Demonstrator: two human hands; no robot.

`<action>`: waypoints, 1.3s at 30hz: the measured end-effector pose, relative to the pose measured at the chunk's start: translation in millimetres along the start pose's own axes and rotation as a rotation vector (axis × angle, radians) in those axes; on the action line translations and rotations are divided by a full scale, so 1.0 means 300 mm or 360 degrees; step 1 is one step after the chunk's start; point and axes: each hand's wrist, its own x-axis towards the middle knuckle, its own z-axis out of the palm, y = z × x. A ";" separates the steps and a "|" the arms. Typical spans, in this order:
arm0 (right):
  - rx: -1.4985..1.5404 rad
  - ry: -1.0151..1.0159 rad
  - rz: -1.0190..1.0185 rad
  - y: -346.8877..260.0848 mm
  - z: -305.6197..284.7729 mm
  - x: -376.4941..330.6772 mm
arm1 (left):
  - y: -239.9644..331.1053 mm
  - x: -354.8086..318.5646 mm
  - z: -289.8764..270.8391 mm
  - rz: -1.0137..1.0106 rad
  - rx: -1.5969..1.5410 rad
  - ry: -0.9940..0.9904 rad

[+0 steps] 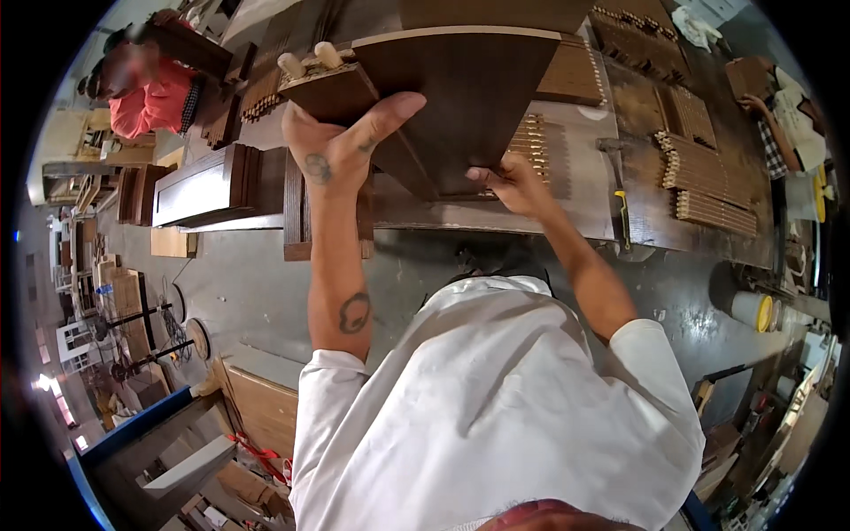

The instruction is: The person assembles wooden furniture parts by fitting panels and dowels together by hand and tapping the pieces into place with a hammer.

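At frame centre, I am gripping a dark wooden panel (460, 97): left hand (341, 146) clamped thumb-over, right hand (513, 181) pinching its lower edge; stiff, probably heavy.

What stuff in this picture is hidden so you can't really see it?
- Head view: the far side of the dark wooden panel faces away.
- The right hand fingertips curl behind the panel's lower edge.
- The left hand palm lies flat against the panel and small dowelled board, hidden.
- The hammer head is too small to tell.
- The person in the red shirt is blurred.
- The bench front is hidden by the white shirt.
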 end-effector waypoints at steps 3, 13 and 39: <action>0.0198 0.0101 -0.0165 0.041 0.004 -0.003 | 0.012 -0.008 -0.002 -0.0007 0.0064 -0.0026; 0.0120 0.0232 -0.0089 0.025 0.051 -0.041 | 0.014 -0.012 0.006 -0.0001 -0.0045 0.0062; 0.0210 0.0159 -0.1053 -0.606 -0.075 0.112 | 0.066 -0.042 0.013 -0.0246 -0.0047 -0.0056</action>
